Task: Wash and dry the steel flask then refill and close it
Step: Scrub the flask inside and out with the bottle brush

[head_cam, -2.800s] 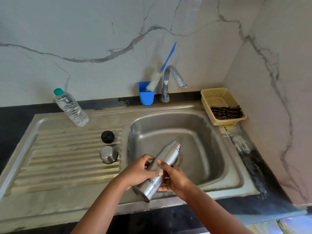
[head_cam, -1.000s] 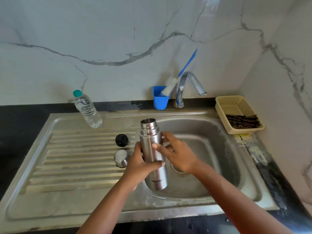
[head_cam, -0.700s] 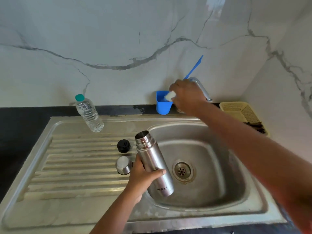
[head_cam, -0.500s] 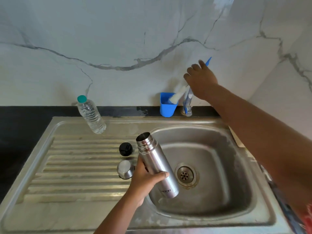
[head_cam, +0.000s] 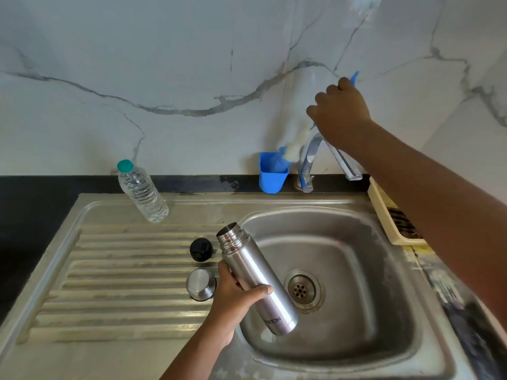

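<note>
Your left hand [head_cam: 236,297] gripped the open flask [head_cam: 256,278], tilted over the sink [head_cam: 384,352]. Your right hand [head_cam: 338,111] had its fingers curled round the brush [head_cam: 295,141] handle, bristles above the blue cup [head_cam: 271,176].

Grey-veined white marble wall [head_cam: 164,64]

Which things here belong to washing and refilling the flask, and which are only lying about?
For the job: steel flask in the left hand; bottle brush gripped by the right hand; black stopper; steel cap; tap; water bottle.

Lying about: yellow basket; blue cup.
</note>
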